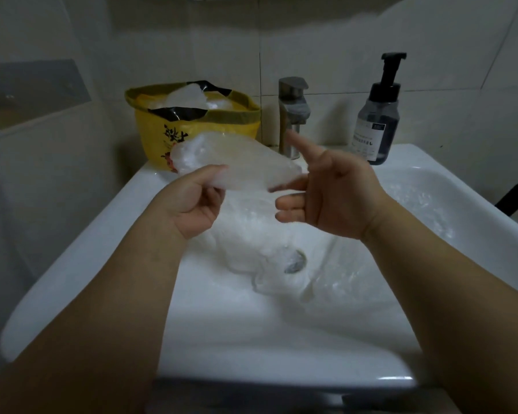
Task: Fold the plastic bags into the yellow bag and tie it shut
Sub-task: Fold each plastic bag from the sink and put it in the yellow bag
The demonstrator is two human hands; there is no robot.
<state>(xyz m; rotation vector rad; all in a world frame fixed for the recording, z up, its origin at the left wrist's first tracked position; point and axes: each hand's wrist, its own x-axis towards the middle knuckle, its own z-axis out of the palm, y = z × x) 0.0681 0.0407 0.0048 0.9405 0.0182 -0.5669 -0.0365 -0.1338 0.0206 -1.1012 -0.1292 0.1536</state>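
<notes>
Centre of frame: left hand [192, 201] grips a translucent white folded plastic bag [237, 162], thumb on top and fingers curled under its lower left edge, holding it raised above the basin. Right hand [332, 192] is just right of centre, palm facing left, fingers spread and straight, clamped on nothing. Its fingertips [284, 188] are at the right end of the folded bag, motion-blurred, so cannot tell if they touch it. Upper left of centre: yellow plastic bag [198, 132] with red and black print stands on the back ledge of the white ceramic sink [72, 264], mouth open, rim rolled down, pale bags and a black-and-white piece visible inside. More crumpled clear plastic bags [251, 234] lie in the basin below the hands, partly over the drain [295, 261], spreading to the right side. Brushed metal faucet [292, 115] is at top centre, and a dark pump soap bottle [377, 115] stands on the ledge at upper right.
</notes>
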